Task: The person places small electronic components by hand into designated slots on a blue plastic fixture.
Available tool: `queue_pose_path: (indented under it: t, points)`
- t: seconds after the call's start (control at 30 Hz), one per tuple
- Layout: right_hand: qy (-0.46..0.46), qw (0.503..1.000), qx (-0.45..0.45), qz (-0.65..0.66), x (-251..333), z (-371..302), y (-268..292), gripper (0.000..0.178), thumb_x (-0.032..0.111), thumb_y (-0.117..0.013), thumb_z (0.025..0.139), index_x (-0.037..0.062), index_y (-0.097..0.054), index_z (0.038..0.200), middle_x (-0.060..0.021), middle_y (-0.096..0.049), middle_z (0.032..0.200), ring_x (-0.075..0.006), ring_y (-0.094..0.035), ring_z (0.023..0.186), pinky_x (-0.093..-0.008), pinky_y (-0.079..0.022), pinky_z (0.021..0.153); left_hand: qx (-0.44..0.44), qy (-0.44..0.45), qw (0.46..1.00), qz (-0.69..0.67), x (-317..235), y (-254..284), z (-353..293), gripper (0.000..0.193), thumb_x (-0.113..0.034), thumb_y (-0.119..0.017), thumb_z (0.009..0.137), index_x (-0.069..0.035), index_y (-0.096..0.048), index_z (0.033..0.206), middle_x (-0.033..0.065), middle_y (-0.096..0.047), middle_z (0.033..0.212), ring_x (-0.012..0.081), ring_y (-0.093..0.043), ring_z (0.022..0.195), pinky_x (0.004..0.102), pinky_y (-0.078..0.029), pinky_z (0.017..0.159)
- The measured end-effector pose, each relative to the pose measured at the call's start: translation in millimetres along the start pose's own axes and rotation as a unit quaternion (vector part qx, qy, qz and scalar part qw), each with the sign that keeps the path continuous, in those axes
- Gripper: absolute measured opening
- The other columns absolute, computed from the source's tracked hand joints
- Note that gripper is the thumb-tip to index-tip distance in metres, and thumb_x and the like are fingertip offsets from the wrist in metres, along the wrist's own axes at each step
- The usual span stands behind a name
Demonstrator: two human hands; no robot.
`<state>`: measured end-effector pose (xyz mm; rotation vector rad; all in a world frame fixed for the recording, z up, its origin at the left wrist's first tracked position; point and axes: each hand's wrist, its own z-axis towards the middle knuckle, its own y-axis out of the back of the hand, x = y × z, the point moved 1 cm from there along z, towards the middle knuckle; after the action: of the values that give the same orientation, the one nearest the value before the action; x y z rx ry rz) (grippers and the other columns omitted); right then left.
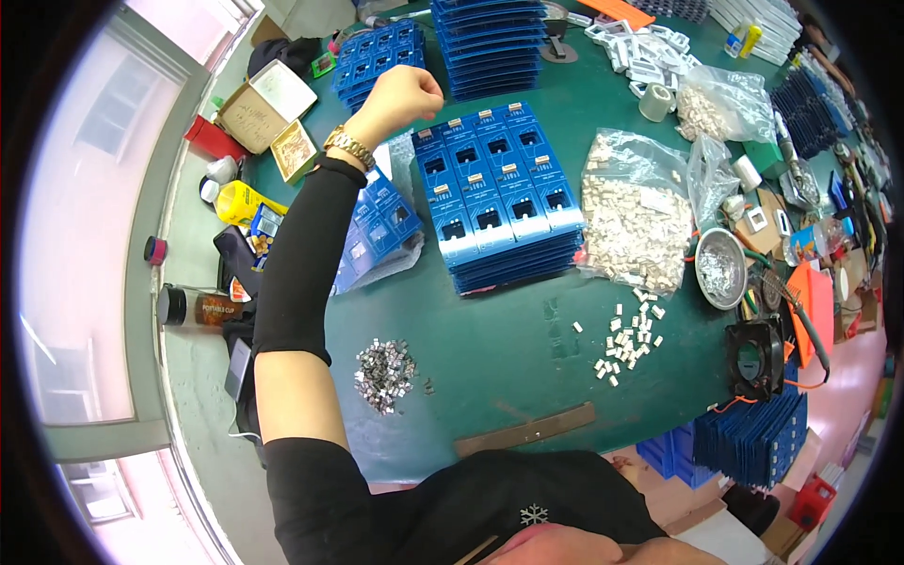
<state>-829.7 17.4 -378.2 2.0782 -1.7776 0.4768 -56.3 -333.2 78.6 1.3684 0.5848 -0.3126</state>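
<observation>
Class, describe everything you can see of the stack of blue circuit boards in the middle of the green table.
The stack of blue circuit boards is many thin panels piled flat, edges showing as layers at the near side. The top panel carries a grid of small boards, each with a dark square opening and a small pale part near its far end. It rests on the green table, its right edge against a clear bag of white parts. The left hand, fisted, is raised beside it, not touching.

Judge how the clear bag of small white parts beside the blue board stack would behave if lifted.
The clear bag would probably sag and shift, being thin wrinkled plastic full of loose pieces. It looks open, with white parts scattered nearby, so contents may spill. Likely fairly heavy for its size.
</observation>
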Motion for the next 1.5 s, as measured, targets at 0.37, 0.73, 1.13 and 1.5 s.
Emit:
queue_pose_path:
  t: [0.37, 0.73, 1.13, 1.5]
  points:
    - [0.006, 0.653, 0.393, -0.647, 264, -178, -104, 0.026, 0.022, -0.064, 0.083, 0.0044, -0.069, 0.101, -0.018, -0.07, 0.09, -0.0288, -0.067, 0.084, -0.0362, -0.051, 0.07, -0.08, -0.017, 0.97, -0.23, -45, 2, -98, 0.009, -0.007, -0.062, 0.087, 0.001, -0.067, 0.088, 0.0054, -0.07, 0.083, 0.0092, -0.066, 0.072, 0.023, -0.053, 0.067]
    - [0.698, 0.612, 0.301, -0.218, 458, -286, -330, 0.031, -0.003, -0.075, 0.076, 0.0018, -0.066, 0.105, -0.0122, -0.064, 0.098, -0.0233, -0.065, 0.074, -0.0291, -0.053, 0.063, -0.083, -0.065, 0.937, -0.333, -129, -58, -290, 0.007, -0.002, -0.071, 0.081, 0.0, -0.071, 0.087, 0.0069, -0.071, 0.084, 0.0102, -0.066, 0.074, 0.025, -0.053, 0.068]
    - [0.701, 0.546, 0.385, -0.249, 418, -286, -383, 0.017, -0.007, -0.072, 0.078, -0.0001, -0.068, 0.094, -0.0104, -0.065, 0.09, -0.0175, -0.066, 0.07, -0.0268, -0.055, 0.059, -0.296, -0.125, 0.921, -0.221, -100, -100, -356, 0.018, 0.004, -0.072, 0.069, -0.006, -0.066, 0.083, 0.0068, -0.071, 0.078, 0.0191, -0.066, 0.062, 0.0273, -0.05, 0.058]
    - [0.756, 0.451, 0.306, -0.363, 509, -276, -431, 0.016, -0.008, -0.065, 0.076, 0.0025, -0.057, 0.085, -0.0106, -0.057, 0.082, -0.0285, -0.059, 0.076, -0.0354, -0.049, 0.066, -0.265, 0.031, 0.908, -0.324, -49, -114, -379, 0.01, 0.004, -0.069, 0.08, 0.0, -0.069, 0.089, 0.0106, -0.071, 0.082, 0.0194, -0.069, 0.072, 0.0275, -0.054, 0.064]
